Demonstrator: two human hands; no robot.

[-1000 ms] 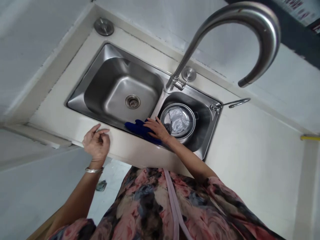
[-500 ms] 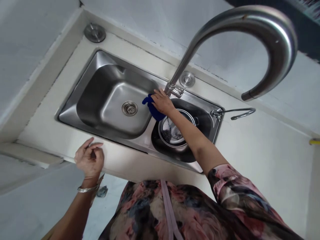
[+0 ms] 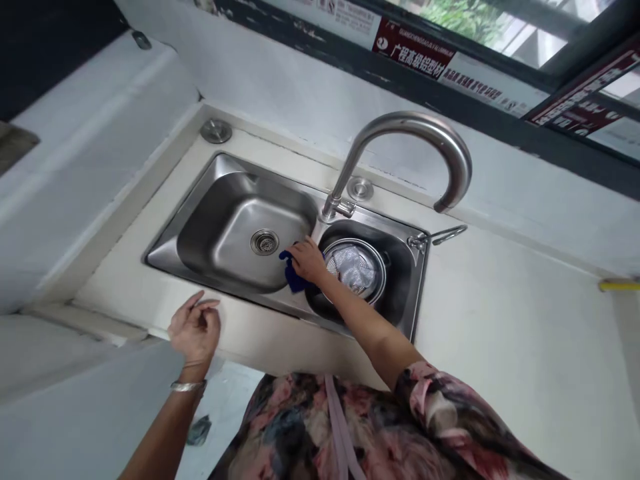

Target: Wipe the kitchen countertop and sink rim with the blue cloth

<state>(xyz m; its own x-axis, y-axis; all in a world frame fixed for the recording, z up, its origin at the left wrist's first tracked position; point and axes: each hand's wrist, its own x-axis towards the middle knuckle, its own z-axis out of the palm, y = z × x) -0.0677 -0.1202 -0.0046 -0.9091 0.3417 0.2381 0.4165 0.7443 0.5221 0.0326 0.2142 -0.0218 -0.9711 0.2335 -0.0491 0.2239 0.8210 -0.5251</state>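
Observation:
My right hand [image 3: 307, 261] presses a blue cloth [image 3: 294, 277] onto the steel divider between the two basins of the sink [image 3: 200, 200]. The fingers are closed over the cloth. My left hand [image 3: 195, 328] rests at the front edge of the pale counter [image 3: 125, 287], fingers loosely apart, holding nothing. A silver bracelet sits on that wrist. A round metal strainer basket [image 3: 356, 270] with something crinkled and shiny inside stands in the small right basin.
A tall curved steel faucet [image 3: 400, 133] rises behind the divider. A small side tap [image 3: 440, 237] sits at the sink's right rim. Round metal caps [image 3: 216, 131] lie on the counter behind. A drain [image 3: 265, 241] is in the left basin. A yellow object [image 3: 619, 285] lies far right.
My right hand drew the blue cloth back along the divider from the faucet base toward the front. The camera pulled back and tilted up, showing the window. My left hand stayed put.

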